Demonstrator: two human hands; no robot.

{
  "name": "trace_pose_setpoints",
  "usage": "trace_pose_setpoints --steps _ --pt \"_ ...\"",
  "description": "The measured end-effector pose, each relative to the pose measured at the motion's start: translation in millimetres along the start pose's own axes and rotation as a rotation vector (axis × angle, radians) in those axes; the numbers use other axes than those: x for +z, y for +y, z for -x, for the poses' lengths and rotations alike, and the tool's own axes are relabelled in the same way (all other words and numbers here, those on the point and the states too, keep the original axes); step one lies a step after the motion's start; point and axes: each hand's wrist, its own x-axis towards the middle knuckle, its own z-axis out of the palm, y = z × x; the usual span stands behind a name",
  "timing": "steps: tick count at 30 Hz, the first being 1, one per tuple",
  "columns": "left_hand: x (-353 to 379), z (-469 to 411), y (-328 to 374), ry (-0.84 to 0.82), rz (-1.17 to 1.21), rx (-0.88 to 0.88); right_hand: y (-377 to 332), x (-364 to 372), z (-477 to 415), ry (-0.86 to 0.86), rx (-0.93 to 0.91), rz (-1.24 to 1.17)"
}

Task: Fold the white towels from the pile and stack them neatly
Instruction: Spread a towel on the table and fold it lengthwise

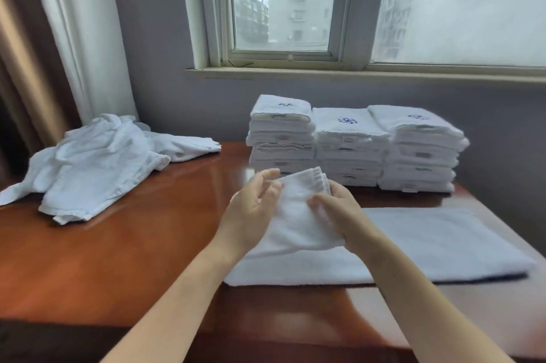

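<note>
**While a small folded towel (298, 215) is held over the table (133, 244), three stacks are seen behind it**

Where the fingers of the right hand (336, 209) are curled round the towel's right edge, the cloth is gripped, with the thumb laid on its near face. The left hand (254, 212) is kept loose. Its fingers are slightly bent and set against the towel's left edge, and nothing is clasped by them. The towel is held raised between the two hands, and its layered folded edges are turned up and away from the camera.

Directly beneath it, a larger white towel (428, 244) is spread flat over the near right part of the wooden table. Behind the hands, three stacks of folded towels (348, 147) are set side by side against the wall, each touching the next. A blue embroidered mark is shown on the top towel of each stack. At the far left of the table, well apart from the hands, a pile of unfolded towels (97, 161) is left rumpled. A window (283, 8) is seen above the stacks, and a pale curtain (88, 37) hangs behind the pile.
</note>
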Motion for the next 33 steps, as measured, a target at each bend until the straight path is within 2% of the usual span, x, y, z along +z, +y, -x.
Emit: trace_pose_setpoints --steps 3,6,8,10,13,15,18,20,33 --pt "16.5 2.5 -11.6 -0.030 -0.321 -0.021 10.7 -20.5 4.8 0.108 0.037 0.107" --pt "33.9 6.1 -23.5 -0.167 -0.621 -0.026 22.0 -32.8 9.3 0.147 0.099 0.230" --pt "45.6 8.8 -33.4 -0.287 -0.871 -0.054 28.3 -40.4 10.9 0.182 0.132 0.426" --pt "52.4 11.7 -42.2 -0.323 -1.039 -0.057 34.3 -44.8 14.4 0.215 0.118 0.727" --pt "54.3 12.8 -48.8 -0.296 -1.078 -0.031 41.9 -47.3 19.5 0.297 -0.122 1.055" --pt "51.6 11.5 -51.3 -0.292 -1.094 -0.021 45.8 -47.4 20.2 0.209 -0.261 1.120" --pt "43.5 10.1 -55.6 -0.297 -1.111 -0.014 53.8 -40.6 22.7 -0.049 -0.175 1.143" --pt "34.4 9.7 -58.7 -0.300 -1.110 -0.012 59.7 -32.9 22.8 -0.121 -0.120 1.185" --pt "-44.0 16.8 -83.2 -0.296 -1.088 -0.109 72.8 53.5 6.8 -0.134 -0.149 1.230"
